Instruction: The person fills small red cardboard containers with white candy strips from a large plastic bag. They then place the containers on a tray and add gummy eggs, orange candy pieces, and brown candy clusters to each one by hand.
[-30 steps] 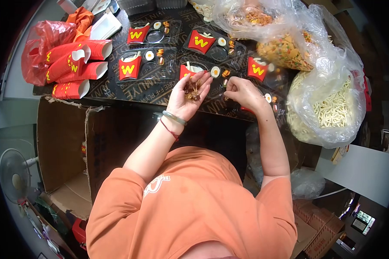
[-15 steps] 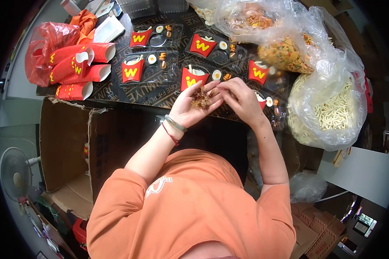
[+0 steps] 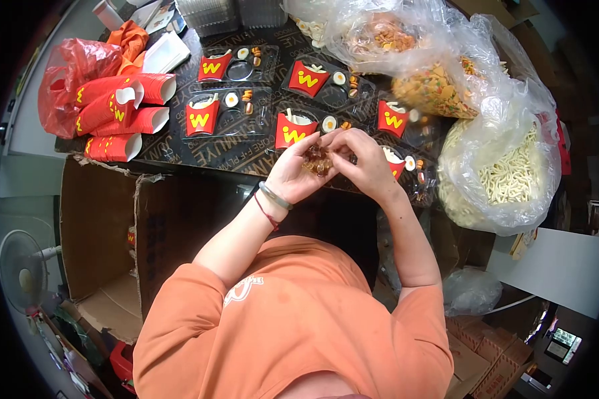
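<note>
My left hand (image 3: 293,178) is cupped palm up, holding a small heap of shiny brown translucent pieces (image 3: 318,161). Over that palm, my right hand (image 3: 369,166) has its thumb and fingers pinched together at the heap; whatever is between the fingertips is hidden. Just beyond the hands sits a clear plastic tray with a red fries carton (image 3: 291,126), a miniature fried egg (image 3: 329,124) and tiny burgers partly covered by my fingers. Similar trays hold another red carton (image 3: 201,117), a fried egg (image 3: 231,100) and tiny burgers (image 3: 247,101).
Flattened red cartons (image 3: 123,120) lie at the left beside a red plastic bag (image 3: 63,80). At the right are a bag of pale fry-shaped pieces (image 3: 509,173) and a bag of orange pieces (image 3: 436,90). Stacked clear trays (image 3: 209,16) stand at the back. An open cardboard box (image 3: 100,233) sits below the table.
My right hand has come down and inward, and its fingertips now reach into the brown pieces in my left palm. The left hand has shifted slightly and its fingers curl more.
</note>
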Demonstrator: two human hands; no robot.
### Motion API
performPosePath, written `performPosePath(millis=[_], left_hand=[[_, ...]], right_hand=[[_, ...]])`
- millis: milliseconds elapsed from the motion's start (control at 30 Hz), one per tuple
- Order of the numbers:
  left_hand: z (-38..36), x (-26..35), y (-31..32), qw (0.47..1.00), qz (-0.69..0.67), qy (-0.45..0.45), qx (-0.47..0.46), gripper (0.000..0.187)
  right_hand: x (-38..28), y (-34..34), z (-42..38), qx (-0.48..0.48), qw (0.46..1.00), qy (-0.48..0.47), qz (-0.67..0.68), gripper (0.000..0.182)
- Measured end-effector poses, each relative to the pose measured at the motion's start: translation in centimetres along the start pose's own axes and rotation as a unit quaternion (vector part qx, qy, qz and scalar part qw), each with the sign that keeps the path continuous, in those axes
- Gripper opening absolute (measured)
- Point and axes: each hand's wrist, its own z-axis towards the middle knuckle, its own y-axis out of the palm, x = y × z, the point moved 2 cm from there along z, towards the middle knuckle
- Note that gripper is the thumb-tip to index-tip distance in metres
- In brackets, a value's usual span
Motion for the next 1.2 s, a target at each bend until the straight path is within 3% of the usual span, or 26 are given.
performPosePath(millis=[33,133,300,367,433,467,533,600,767,867,967,1067,1200], left_hand=[[-0.2,-0.2,1.0,0.998,0.015,0.021,0.056,0.042],[0.0,0.1,1.3,0.996,0.022,0.027,0.076,0.045],[0.1,1.0,0.5,0.998,0.036,-0.004,0.053,0.044],[0.0,0.8,1.0,0.995,0.046,-0.004,0.085,0.044],[0.2,0.7,1.0,0.996,0.036,0.000,0.085,0.044],[0.3,0.8,1.1,0.996,0.026,0.006,0.085,0.044],[0.4,1.2,1.3,0.996,0.029,0.019,0.086,0.044],[0.1,1.8,1.2,0.996,0.032,0.031,0.073,0.045],[-0.3,2.1,1.6,0.994,0.027,0.048,0.092,0.045],[-0.3,2.4,1.3,0.994,0.020,0.053,0.098,0.045],[-0.6,2.8,1.3,0.994,0.021,0.059,0.093,0.045],[-0.9,3.2,1.2,0.995,0.027,0.056,0.074,0.046],[-1.0,3.5,1.5,0.997,0.044,0.045,0.052,0.047]], right_hand=[[0.5,-0.3,-0.2,-0.001,0.999,0.035,-0.009,0.012],[1.0,-1.1,-0.5,-0.008,0.995,0.098,-0.004,0.014],[0.6,-1.5,-0.4,-0.009,0.998,-0.034,-0.058,0.012],[0.6,-1.6,-0.4,-0.033,0.995,-0.014,-0.089,0.011],[1.0,-1.7,-0.2,-0.038,0.998,0.040,-0.037,0.012],[1.4,-2.0,0.0,-0.016,0.992,0.109,0.054,0.012],[4.0,-2.6,0.3,0.034,0.957,0.201,0.207,0.014],[6.8,-4.1,1.3,0.035,0.929,0.258,0.262,0.014],[11.0,-6.0,5.4,-0.082,0.938,0.288,0.176,0.017],[11.9,-5.3,8.0,-0.159,0.957,0.237,-0.050,0.016],[12.4,-4.5,9.0,-0.217,0.937,0.265,-0.066,0.016],[12.7,-4.1,8.8,-0.168,0.959,0.204,-0.097,0.016],[11.6,-3.8,8.1,-0.142,0.959,0.216,-0.118,0.017]])
